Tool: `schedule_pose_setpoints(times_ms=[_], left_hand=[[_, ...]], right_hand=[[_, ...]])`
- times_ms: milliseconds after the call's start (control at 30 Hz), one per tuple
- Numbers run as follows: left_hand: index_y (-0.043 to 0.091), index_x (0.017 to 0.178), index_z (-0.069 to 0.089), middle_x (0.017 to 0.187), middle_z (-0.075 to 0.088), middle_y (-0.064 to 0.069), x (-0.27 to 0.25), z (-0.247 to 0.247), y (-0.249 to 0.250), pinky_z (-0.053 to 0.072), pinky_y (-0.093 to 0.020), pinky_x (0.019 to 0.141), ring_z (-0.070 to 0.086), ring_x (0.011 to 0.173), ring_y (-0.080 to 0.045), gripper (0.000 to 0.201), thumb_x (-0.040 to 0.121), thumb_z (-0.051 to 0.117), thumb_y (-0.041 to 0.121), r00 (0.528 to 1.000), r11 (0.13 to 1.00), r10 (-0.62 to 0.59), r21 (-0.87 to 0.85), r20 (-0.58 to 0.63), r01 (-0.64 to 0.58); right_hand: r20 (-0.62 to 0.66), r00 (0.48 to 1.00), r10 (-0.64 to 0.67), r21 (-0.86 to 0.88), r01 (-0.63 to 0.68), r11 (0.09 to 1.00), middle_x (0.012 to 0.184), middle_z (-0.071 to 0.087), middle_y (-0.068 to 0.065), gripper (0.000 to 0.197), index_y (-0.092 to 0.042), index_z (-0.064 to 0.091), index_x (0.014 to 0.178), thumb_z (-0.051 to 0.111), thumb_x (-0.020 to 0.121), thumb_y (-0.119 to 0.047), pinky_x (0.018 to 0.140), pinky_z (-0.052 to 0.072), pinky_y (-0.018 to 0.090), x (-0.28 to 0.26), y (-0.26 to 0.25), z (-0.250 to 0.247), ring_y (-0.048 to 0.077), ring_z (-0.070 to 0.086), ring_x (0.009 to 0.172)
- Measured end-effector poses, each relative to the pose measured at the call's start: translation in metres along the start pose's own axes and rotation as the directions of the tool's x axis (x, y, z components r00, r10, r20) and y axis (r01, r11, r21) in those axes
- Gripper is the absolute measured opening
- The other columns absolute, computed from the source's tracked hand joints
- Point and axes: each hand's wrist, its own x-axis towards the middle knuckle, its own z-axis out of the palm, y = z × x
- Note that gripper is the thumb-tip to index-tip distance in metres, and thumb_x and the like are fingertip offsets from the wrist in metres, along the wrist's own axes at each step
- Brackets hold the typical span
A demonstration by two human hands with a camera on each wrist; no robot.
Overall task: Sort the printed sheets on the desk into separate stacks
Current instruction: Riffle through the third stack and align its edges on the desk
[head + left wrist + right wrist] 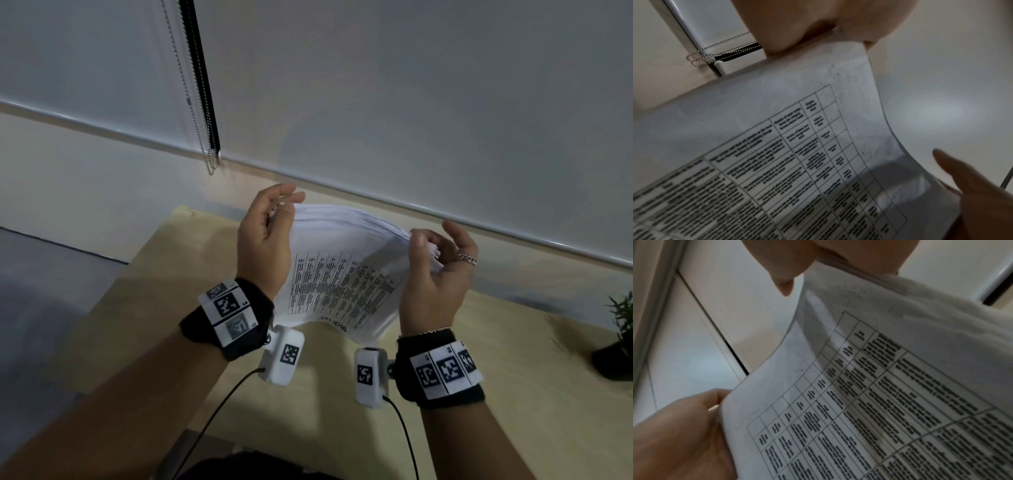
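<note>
Up above desk [144, 308], sheet stack [346, 274] sits btwn left hand [265, 240] & right hand [435, 270], both pinching its side edges.

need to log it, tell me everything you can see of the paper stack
The paper stack is a thick sheaf of white sheets, held above the desk and bowed upward. The facing sheet carries a black ruled table of text, too blurred to read. The left hand grips one short edge, the right hand the other, where the sheet edges fan slightly.

Light wooden desk [513, 394], small potted plant [616, 339] at right edge
</note>
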Motion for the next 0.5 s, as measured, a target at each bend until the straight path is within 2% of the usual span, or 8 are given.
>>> schedule_pose_setpoints(times_ms=[100, 200, 333, 400, 433, 500], left_hand=[[0.007, 0.115, 0.063, 0.109, 0.074, -0.004, -0.001, 0.000, -0.001, 0.044, -0.011, 0.085, 0.064, 0.095, -0.003, 0.024, 0.101, 0.046, 0.014, 1.000, 1.000, 0.020, 0.017, 0.003, -0.020], [0.007, 0.121, 0.059, 0.116, 0.072, -0.005, -0.003, -0.002, -0.002, 0.043, -0.008, 0.086, 0.063, 0.101, 0.002, 0.024, 0.101, 0.048, 0.015, 0.998, 0.999, 0.044, 0.022, 0.045, -0.045], [0.009, 0.124, 0.057, 0.122, 0.069, -0.002, -0.005, -0.006, -0.005, 0.046, -0.016, 0.095, 0.063, 0.115, -0.007, 0.026, 0.099, 0.053, 0.015, 0.996, 0.996, 0.076, 0.047, 0.051, -0.079], [0.009, 0.125, 0.057, 0.124, 0.068, -0.004, -0.005, -0.007, -0.006, 0.044, -0.019, 0.099, 0.061, 0.119, -0.012, 0.027, 0.098, 0.054, 0.015, 0.995, 0.996, 0.086, 0.033, 0.058, -0.088], [0.008, 0.124, 0.057, 0.124, 0.068, -0.004, -0.005, -0.007, -0.006, 0.043, -0.019, 0.101, 0.061, 0.120, -0.014, 0.028, 0.097, 0.055, 0.014, 0.992, 0.993, 0.106, 0.051, 0.065, -0.109], [0.005, 0.123, 0.057, 0.124, 0.068, -0.005, -0.006, -0.007, -0.007, 0.042, -0.021, 0.102, 0.060, 0.119, -0.015, 0.028, 0.096, 0.056, 0.008, 0.989, 0.987, 0.133, 0.082, 0.072, -0.139]], right_hand=[[0.009, 1.000, 0.025, 0.018, -0.025, 1.000, 0.101, 0.066, 0.001, 0.051, -0.013, 0.044, 0.129, 0.072, 0.087, -0.012, 0.080, 0.051, 0.019, -0.002, 0.004, 0.000, 0.008, 0.066, 0.094], [0.011, 0.998, 0.060, 0.056, -0.060, 0.997, 0.102, 0.064, -0.002, 0.053, -0.017, 0.042, 0.130, 0.073, 0.086, -0.015, 0.083, 0.052, 0.022, -0.003, 0.011, -0.003, 0.012, 0.066, 0.095], [0.023, 0.996, 0.080, 0.107, -0.082, 0.991, 0.092, 0.060, -0.005, 0.043, -0.005, 0.046, 0.125, 0.067, 0.087, -0.012, 0.072, 0.050, 0.011, -0.003, 0.018, -0.005, -0.007, 0.063, 0.076], [0.031, 0.997, 0.069, 0.091, -0.072, 0.993, 0.093, 0.057, -0.008, 0.041, 0.002, 0.049, 0.123, 0.067, 0.088, -0.008, 0.071, 0.046, 0.006, -0.003, 0.017, -0.003, -0.014, 0.061, 0.075], [0.027, 0.998, 0.065, 0.077, -0.067, 0.995, 0.094, 0.055, -0.009, 0.038, 0.003, 0.050, 0.122, 0.067, 0.089, -0.007, 0.070, 0.045, 0.004, -0.003, 0.017, -0.002, -0.015, 0.060, 0.075], [-0.008, 0.999, 0.054, 0.058, -0.054, 0.997, 0.090, 0.057, -0.012, 0.034, 0.001, 0.054, 0.120, 0.067, 0.091, -0.012, 0.069, 0.047, 0.009, -0.002, 0.017, 0.000, -0.012, 0.058, 0.073]])
